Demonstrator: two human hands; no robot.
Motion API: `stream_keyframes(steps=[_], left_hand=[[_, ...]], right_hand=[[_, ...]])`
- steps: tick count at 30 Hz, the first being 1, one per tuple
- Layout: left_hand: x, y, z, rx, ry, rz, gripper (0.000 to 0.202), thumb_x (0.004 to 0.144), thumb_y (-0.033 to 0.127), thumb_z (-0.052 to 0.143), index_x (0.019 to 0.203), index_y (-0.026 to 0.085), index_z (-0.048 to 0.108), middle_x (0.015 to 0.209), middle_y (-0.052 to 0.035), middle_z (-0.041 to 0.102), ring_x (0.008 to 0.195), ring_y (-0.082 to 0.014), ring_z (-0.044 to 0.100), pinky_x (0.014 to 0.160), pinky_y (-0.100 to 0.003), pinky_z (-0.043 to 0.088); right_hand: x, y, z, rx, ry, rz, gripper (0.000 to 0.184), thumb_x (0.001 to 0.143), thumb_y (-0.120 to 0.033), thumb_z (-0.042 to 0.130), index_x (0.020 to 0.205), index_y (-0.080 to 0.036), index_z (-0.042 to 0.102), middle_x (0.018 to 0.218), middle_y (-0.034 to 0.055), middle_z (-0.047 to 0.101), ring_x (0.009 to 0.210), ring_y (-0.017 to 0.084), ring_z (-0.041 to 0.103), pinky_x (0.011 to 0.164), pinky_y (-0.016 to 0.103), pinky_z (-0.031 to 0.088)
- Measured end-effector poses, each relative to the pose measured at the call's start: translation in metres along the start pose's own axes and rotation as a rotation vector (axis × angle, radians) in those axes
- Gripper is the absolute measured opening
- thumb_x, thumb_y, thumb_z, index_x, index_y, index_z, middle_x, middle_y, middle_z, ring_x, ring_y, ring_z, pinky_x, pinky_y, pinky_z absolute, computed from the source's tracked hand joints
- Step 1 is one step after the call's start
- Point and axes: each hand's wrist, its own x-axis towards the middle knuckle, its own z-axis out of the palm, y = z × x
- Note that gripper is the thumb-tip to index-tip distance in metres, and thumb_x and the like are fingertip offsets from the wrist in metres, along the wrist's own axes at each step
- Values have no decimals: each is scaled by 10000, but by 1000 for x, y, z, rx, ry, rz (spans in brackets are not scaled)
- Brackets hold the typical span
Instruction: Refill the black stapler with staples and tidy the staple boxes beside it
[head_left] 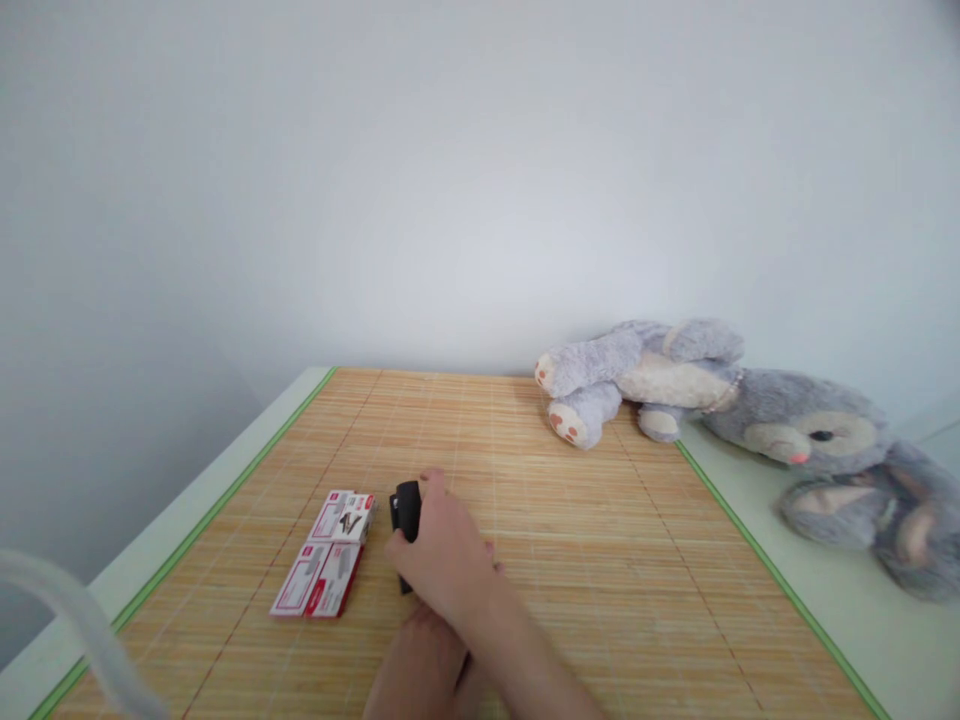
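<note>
My right hand [450,555] is closed around a black stapler [408,510], thumb on its left side and fingers over its far end. The stapler stands out a little on the left of the hand, its long side pointing away from me. My left hand [431,645] lies close below, crossed by my right wrist. Its fingers are mostly hidden behind the right hand and forearm, so their grip does not show. Just left of the stapler, white and red printed boxes [319,580] lie together on the mat, a stapler picture on one.
A bamboo mat [585,580] with green edging covers the white table [217,455]. At the back right lies a grey plush rabbit [675,380], partly over the mat's edge. A pale curved tube [82,620] crosses the lower left corner. Behind stands a plain wall [450,180].
</note>
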Motion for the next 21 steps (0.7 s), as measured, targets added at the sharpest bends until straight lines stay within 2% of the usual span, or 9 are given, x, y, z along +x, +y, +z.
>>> stream_keyframes(steps=[2,4,6,8,10,12,14,17,21], left_hand=[[3,12,-17,-78,-65,25,483,951,173,564,1415,290,633,1371,-53,718,1265,-236,678,1092,-382,563],[5,19,-28,-127,-42,56,390,984,155,518,1315,280,683,1321,-46,735,1239,-203,684,1081,-343,567],[5,21,-32,-120,57,37,337,1010,167,495,1259,273,695,1303,-48,732,1228,-195,678,1066,-342,574],[3,19,-30,-54,171,-49,327,1019,192,497,1280,271,679,1330,-63,706,1245,-220,656,1065,-398,575],[1,18,-26,42,238,-144,397,1016,221,513,1394,280,618,1435,-82,637,1325,-265,594,1091,-483,551],[-1,19,-20,132,246,-187,511,1010,257,534,1520,295,514,1557,-93,535,1419,-303,508,1123,-546,514],[-1,24,-14,198,201,-169,582,1008,297,549,1580,309,442,1622,-90,465,1469,-321,450,1135,-566,495],[0,32,-7,265,142,-121,615,1007,368,560,1602,303,415,1618,-98,479,1467,-336,453,1144,-576,474],[2,38,0,325,157,-132,607,1002,403,565,1585,284,443,1580,-106,529,1452,-355,469,1178,-631,403]], right_hand=[[2,13,-25,-33,12,-89,496,835,-238,642,1320,-200,542,1112,120,748,1013,283,726,838,372,528],[2,27,-53,-67,-4,-182,417,846,-182,625,1262,-203,609,1106,93,750,1013,247,706,865,340,507],[-3,39,-79,-75,-18,-233,390,822,-122,633,1197,-225,669,1162,66,743,1080,228,677,936,327,480],[-10,50,-101,-89,-87,-306,316,825,-101,634,1099,-234,719,1095,36,757,1029,214,677,896,307,481],[-17,58,-115,-106,-167,-343,270,840,-95,635,1035,-243,750,1005,12,765,944,201,681,825,292,485],[-24,64,-123,-125,-202,-361,292,841,-90,657,1055,-256,767,989,3,771,923,197,683,809,290,489],[-29,69,-126,-149,-197,-377,321,835,-84,684,1086,-264,771,1019,5,773,957,202,687,841,300,496],[-33,71,-127,-193,-197,-402,294,845,-75,688,1062,-257,766,1038,13,766,1006,212,683,886,316,497],[-32,70,-122,-259,-189,-409,248,863,-94,705,1062,-237,749,1044,24,748,1021,213,677,905,323,492]])
